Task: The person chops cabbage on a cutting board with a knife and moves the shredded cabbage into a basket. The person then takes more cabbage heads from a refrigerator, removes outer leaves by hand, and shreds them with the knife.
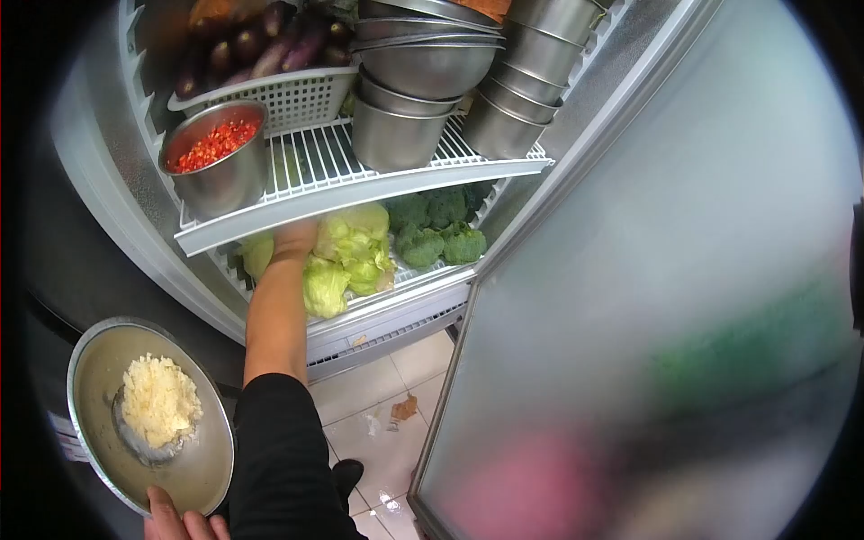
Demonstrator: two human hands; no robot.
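My left hand (184, 524) grips the rim of a steel bowl (202, 423) at the lower left, thumb over the edge. A heap of pale yellow minced food (160, 400), looking like minced garlic, lies in the bowl. My right hand (295, 238) reaches into the refrigerator beneath the wire shelf (360, 191). Its fingers are hidden behind the shelf's front edge. Right beside it are heads of lettuce (351, 247), with broccoli (441, 229) farther right on the same lower level.
On the upper shelf stand a steel pot of chopped red chili (216, 147), a white basket (306, 97) of eggplants (261, 45), and stacked steel bowls and pots (405, 117). The frosted door (648, 270) stands open on the right. Brown scraps (404, 408) lie on the tiled floor (360, 396).
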